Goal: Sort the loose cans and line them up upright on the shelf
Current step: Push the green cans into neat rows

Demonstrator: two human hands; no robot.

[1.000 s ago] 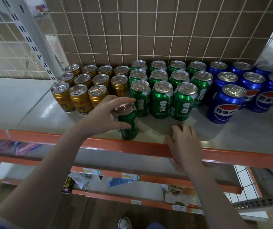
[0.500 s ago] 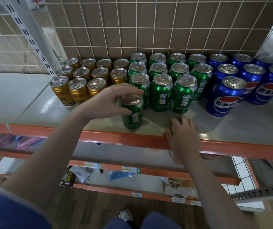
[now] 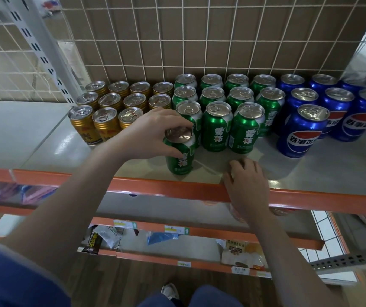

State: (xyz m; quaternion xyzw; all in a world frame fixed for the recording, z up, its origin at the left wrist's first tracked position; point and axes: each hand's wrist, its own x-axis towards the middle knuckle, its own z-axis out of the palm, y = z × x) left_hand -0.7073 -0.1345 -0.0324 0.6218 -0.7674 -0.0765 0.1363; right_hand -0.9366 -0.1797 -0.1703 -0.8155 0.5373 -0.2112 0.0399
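Note:
My left hand (image 3: 148, 135) grips the top of a green can (image 3: 179, 156) that stands upright on the grey shelf (image 3: 44, 149), just in front of the green block. Behind it stand rows of upright green cans (image 3: 217, 127), with gold cans (image 3: 105, 122) to their left and blue cans (image 3: 301, 131) to their right. My right hand (image 3: 247, 185) rests flat on the shelf's front edge, fingers relaxed, holding nothing.
An orange rail (image 3: 155, 187) runs along the shelf front. A wire grid (image 3: 177, 36) backs the shelf, and a white upright post (image 3: 44, 47) stands at the left. Lower shelves hold snack packets (image 3: 104, 238). Bare shelf surface lies left of the gold cans.
My left hand has tipped the green can from a tilt to upright and shifted it right, close to the front green row. My right hand has stayed on the shelf edge.

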